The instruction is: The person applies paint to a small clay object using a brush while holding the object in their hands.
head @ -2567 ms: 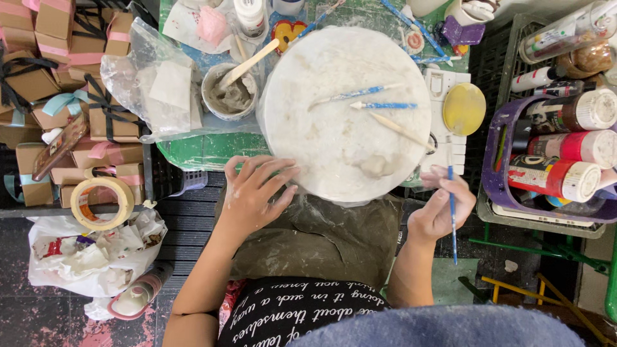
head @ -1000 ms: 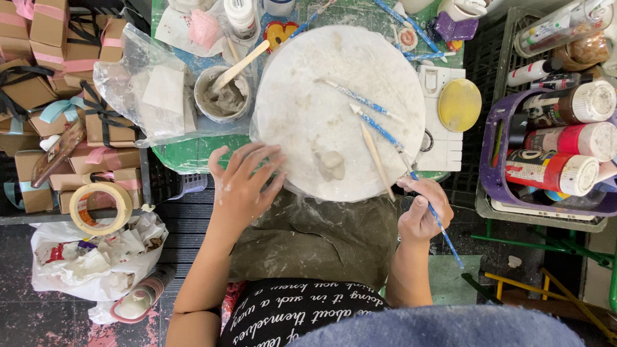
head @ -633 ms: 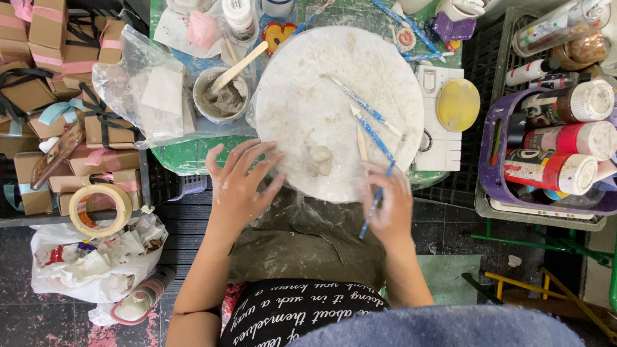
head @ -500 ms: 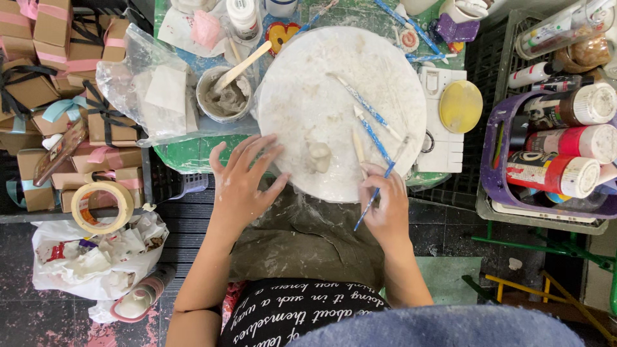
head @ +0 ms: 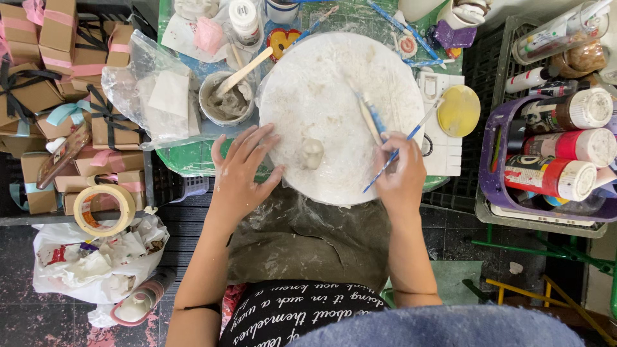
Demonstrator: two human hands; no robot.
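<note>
Resting left hand flat, fingers spread, on round board; right hand fingers pinching blue tool.

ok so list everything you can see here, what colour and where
round board: one, white, centre of the table
clay lump: one, pale, on the board near its front edge
thin brush: one, blue handle, in the right hand
loose brushes: two or so, blue and wood, lying on the board
bowl: one, grey, left of the board, wooden stick in it
yellow lid: one, right of the board
paint bottles: several, in a purple basket at right
gift boxes: many, brown with ribbons, far left
tape roll: one, tan, lower left
left hand: flat on the board's edge
right hand: gripping the thin brush
</note>
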